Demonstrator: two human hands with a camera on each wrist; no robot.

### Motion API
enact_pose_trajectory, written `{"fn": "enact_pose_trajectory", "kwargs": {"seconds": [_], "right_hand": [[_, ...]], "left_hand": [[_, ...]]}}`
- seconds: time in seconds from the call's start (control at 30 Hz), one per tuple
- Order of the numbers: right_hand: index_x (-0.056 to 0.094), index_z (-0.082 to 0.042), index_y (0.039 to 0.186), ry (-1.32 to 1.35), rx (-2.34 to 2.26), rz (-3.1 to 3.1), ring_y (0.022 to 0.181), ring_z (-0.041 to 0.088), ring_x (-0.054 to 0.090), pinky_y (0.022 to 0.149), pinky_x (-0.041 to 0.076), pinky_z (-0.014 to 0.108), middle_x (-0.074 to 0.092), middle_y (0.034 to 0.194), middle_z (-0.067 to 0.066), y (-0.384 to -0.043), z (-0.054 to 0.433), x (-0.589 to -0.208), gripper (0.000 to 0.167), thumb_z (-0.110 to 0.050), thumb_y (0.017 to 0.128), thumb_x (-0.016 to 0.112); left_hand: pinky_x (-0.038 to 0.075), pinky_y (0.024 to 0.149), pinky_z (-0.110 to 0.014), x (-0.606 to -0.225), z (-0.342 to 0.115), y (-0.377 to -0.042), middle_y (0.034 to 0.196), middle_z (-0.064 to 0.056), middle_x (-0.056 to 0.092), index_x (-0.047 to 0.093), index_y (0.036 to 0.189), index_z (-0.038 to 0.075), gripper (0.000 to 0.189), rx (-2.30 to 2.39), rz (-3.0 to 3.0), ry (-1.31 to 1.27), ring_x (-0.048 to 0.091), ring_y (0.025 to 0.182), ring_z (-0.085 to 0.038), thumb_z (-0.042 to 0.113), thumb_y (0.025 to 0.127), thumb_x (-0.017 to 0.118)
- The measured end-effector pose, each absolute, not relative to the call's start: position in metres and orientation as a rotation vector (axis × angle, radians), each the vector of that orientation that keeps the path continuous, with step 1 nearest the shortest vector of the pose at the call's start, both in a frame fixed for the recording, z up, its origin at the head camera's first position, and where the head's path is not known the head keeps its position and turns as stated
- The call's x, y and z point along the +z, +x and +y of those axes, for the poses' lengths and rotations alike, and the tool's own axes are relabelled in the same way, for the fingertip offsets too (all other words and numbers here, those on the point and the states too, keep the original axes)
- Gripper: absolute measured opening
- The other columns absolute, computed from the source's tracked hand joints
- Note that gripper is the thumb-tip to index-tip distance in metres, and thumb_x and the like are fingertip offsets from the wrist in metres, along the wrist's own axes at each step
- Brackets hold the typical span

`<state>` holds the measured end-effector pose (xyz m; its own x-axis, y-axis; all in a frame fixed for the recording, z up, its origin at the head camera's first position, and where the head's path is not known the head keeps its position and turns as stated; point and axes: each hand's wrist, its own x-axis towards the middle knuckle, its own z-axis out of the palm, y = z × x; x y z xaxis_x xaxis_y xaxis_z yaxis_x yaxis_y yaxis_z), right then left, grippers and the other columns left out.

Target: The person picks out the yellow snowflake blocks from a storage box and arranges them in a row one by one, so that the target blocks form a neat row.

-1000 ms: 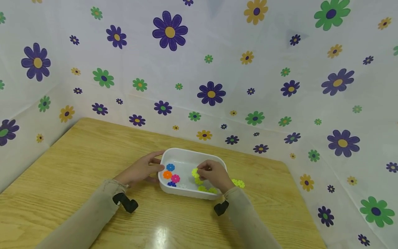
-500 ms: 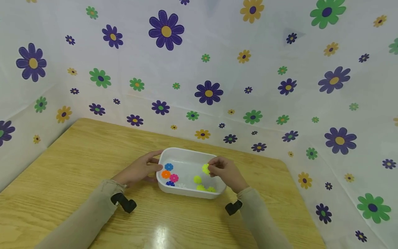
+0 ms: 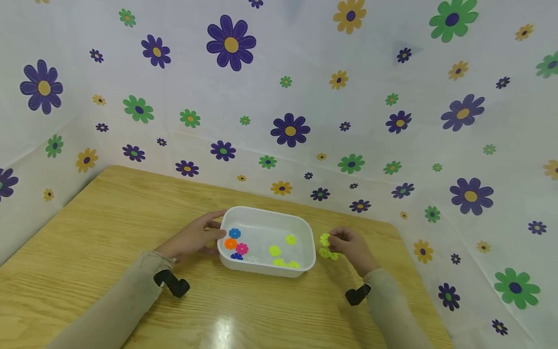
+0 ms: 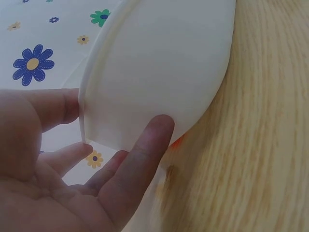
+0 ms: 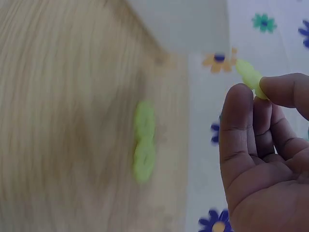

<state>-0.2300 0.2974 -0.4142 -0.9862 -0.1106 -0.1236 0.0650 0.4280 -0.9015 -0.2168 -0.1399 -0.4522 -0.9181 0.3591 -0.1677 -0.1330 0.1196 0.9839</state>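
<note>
In the head view, my right hand [image 3: 354, 248] pinches a yellow snowflake disc [image 3: 325, 239] between thumb and fingers, just right of the white tray [image 3: 310, 242]. The right wrist view shows that disc [image 5: 250, 77] edge-on at the fingertips. Below it, yellow discs [image 3: 333, 256] lie on the table, touching each other. At the tray's left end, my left hand [image 3: 196, 237] rests against the outer wall, fingers spread. Up close in the left wrist view, fingers [image 4: 149, 150] touch the tray's wall and rim. Several yellow discs [image 3: 274, 250] lie in the tray's right half.
Blue, orange, pink and dark blue discs [image 3: 230, 244] sit at the tray's left end, with a pale one [image 3: 253, 260] near the front wall. The wooden table [image 3: 144, 208] meets a flower-printed white cloth [image 3: 261, 87] at the back and sides.
My right hand has left a yellow disc in the tray, moved right past its rim, and now pinches another yellow disc. My left hand stays at the tray's left end.
</note>
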Motion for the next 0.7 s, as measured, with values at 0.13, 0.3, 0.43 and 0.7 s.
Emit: {"fn": "enact_pose_trajectory", "kwargs": {"seconds": [0.13, 0.3, 0.43, 0.7], "right_hand": [[0.06, 0.006, 0.123, 0.028, -1.59, 2.545, 0.1, 0.026, 0.068, 0.095, 0.06, 0.042, 0.065, 0.11, 0.012, -0.228, 0.323, -0.42, 0.03, -0.017, 0.104, 0.064], [0.059, 0.008, 0.124, 0.102, -1.521, 2.589, 0.099, 0.026, 0.067, 0.092, 0.061, 0.039, 0.065, 0.112, 0.014, -0.225, 0.344, -0.428, 0.03, -0.015, 0.104, 0.061], [0.062, 0.007, 0.119, 0.187, -1.439, 2.614, 0.093, 0.021, 0.068, 0.085, 0.062, 0.035, 0.068, 0.109, 0.013, -0.225, 0.354, -0.437, 0.026, -0.013, 0.103, 0.062], [0.064, 0.007, 0.118, 0.244, -1.4, 2.593, 0.086, 0.019, 0.07, 0.077, 0.063, 0.034, 0.071, 0.102, 0.012, -0.226, 0.362, -0.449, 0.025, -0.012, 0.102, 0.064]], "left_hand": [[0.063, 0.086, -0.047, -0.455, -0.14, -0.219, 0.148, -0.026, 0.041, 0.029, 0.164, 0.02, 0.067, 1.858, 2.033, 0.206, 0.062, 0.119, -0.039, 0.019, 0.106, 0.061], [0.064, 0.086, -0.046, -0.46, -0.14, -0.222, 0.147, -0.025, 0.042, 0.031, 0.163, 0.023, 0.067, 1.848, 2.041, 0.177, 0.063, 0.118, -0.037, 0.019, 0.105, 0.063], [0.064, 0.085, -0.045, -0.462, -0.142, -0.223, 0.146, -0.023, 0.044, 0.032, 0.163, 0.025, 0.068, 1.838, 2.057, 0.166, 0.063, 0.117, -0.035, 0.021, 0.104, 0.064], [0.064, 0.086, -0.046, -0.459, -0.141, -0.221, 0.148, -0.025, 0.041, 0.03, 0.164, 0.023, 0.067, 1.85, 2.036, 0.196, 0.063, 0.119, -0.038, 0.021, 0.105, 0.062]]}}
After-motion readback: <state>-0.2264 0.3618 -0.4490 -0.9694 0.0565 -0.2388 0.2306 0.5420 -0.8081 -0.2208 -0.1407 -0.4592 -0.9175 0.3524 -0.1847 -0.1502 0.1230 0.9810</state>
